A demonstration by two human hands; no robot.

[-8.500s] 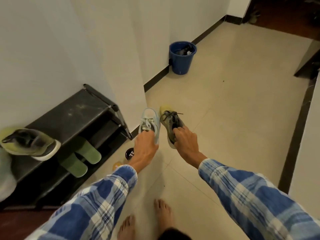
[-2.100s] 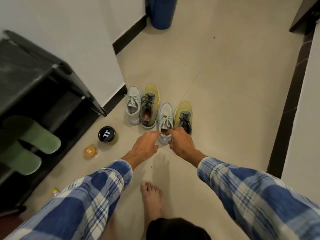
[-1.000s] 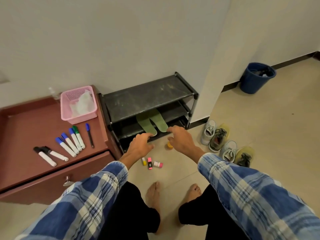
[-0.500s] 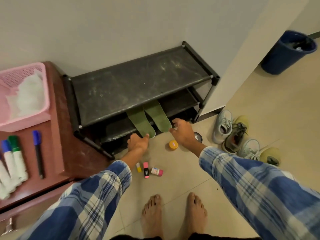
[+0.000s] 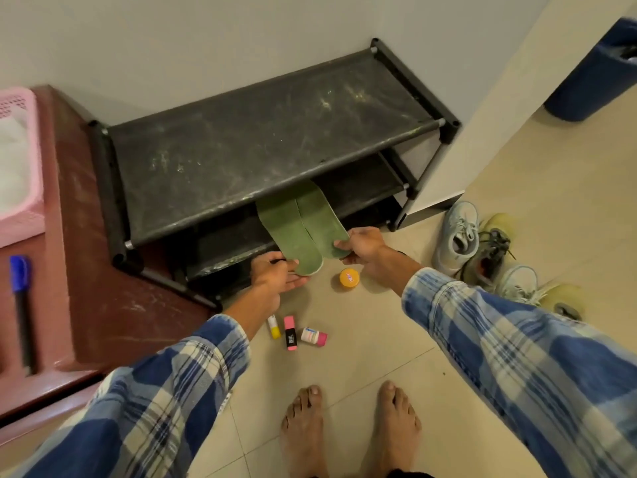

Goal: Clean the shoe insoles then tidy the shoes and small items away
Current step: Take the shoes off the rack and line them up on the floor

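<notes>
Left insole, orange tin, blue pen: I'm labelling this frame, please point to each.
Left insole (image 5: 293,236), head view, middle of its green top.
Orange tin (image 5: 349,278), head view, centre of lid.
Blue pen (image 5: 24,326), head view, black barrel.

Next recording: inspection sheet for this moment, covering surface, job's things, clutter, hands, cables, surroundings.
Surface: tiled floor; shoe rack top shelf scuffed.
Job's things: left insole and right insole stick out from under the rack's top shelf; shoes stand on the floor to its right.
Clutter: orange tin, yellow stick, pink stick, small bottle on the floor.
Hands: left hand holds the left insole's end; right hand pinches the right insole's end.
Cables: nothing seen.
Surroundings: blue bin, pink basket, blue marker on brown cabinet.
</notes>
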